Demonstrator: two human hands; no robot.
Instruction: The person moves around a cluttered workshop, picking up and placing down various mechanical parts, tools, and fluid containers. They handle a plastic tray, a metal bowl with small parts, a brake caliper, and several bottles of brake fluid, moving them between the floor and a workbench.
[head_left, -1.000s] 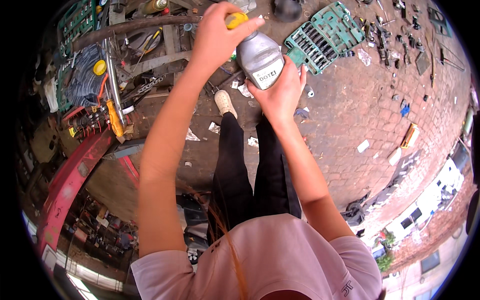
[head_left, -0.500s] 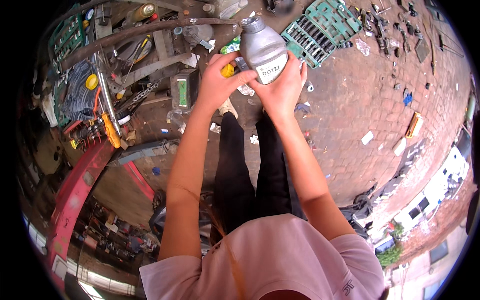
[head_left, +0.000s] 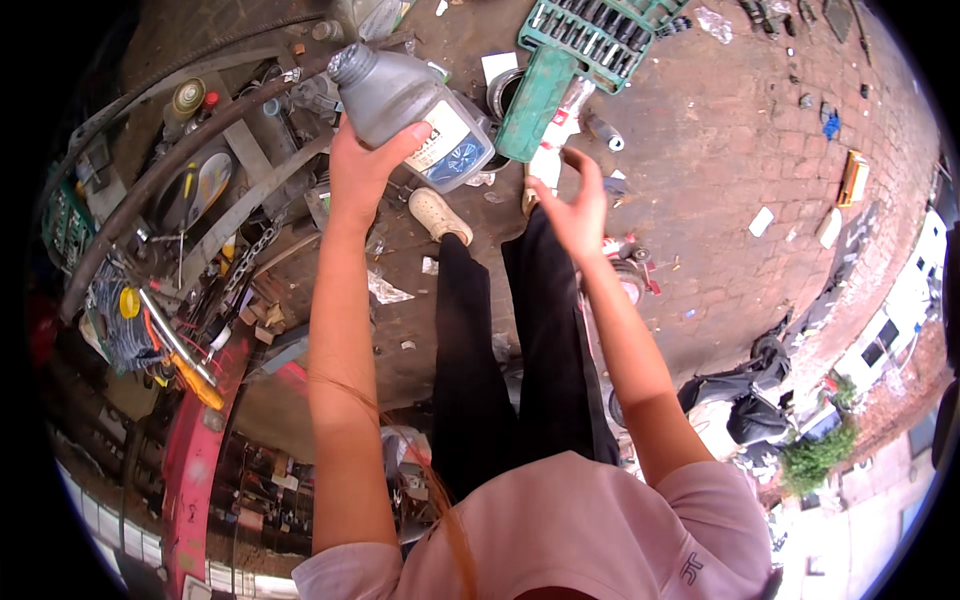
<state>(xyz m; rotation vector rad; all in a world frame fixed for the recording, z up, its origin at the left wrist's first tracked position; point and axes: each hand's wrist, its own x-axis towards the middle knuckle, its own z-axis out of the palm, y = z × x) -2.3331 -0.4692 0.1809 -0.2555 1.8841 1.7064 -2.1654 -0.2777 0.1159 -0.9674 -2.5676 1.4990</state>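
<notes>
A grey plastic bottle [head_left: 385, 100] with a white and blue label leans to the left in my left hand [head_left: 360, 175]. The fingers of that hand go behind the bottle, and its thumb lies across the front next to the label. No cap shows on the bottle's threaded neck. My right hand [head_left: 572, 210] is apart from the bottle, its thumb and fingers spread with nothing between them. Just beyond it are a red and white bottle-like object [head_left: 553, 135] and a green socket case [head_left: 535, 105].
At the left lie a curved metal bar [head_left: 170, 165], a chain [head_left: 255, 245] and an orange-handled tool [head_left: 195, 380]. A red metal beam [head_left: 190, 490] stands at the lower left. A small can [head_left: 605, 132] and a yellow box [head_left: 853, 178] lie on the brick floor.
The bottle has gone left and turned, now in my left hand alone. My right hand has let go of it and opened. The whole view has shifted.
</notes>
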